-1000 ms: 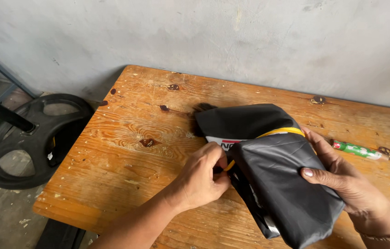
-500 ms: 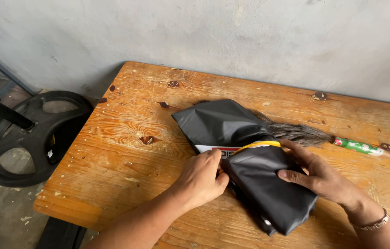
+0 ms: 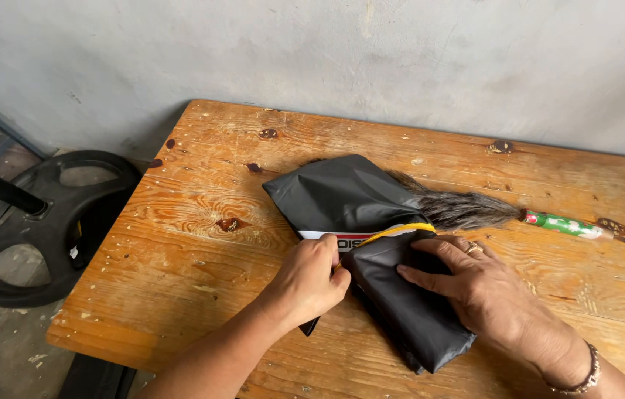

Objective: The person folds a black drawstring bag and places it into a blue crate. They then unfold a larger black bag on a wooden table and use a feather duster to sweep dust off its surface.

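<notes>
A black plastic bag (image 3: 353,193) with a white strip and a yellow edge lies folded on the wooden table (image 3: 179,244). My left hand (image 3: 305,281) pinches the bag's fold at its near left edge. My right hand (image 3: 479,284) lies flat on the folded near part of the bag, fingers spread, pressing it down. A feather duster (image 3: 468,208) with grey-brown feathers and a green patterned handle (image 3: 564,224) lies behind the bag, partly covered by it.
A black round weight plate (image 3: 39,229) with a dark bar across it lies on the floor to the left of the table. A grey wall (image 3: 401,59) stands right behind the table. The table's near edge runs under my forearms.
The bag's near part has been folded down and flattened; my right hand moved from its side onto its top. The duster's feathers have come into view behind the bag.
</notes>
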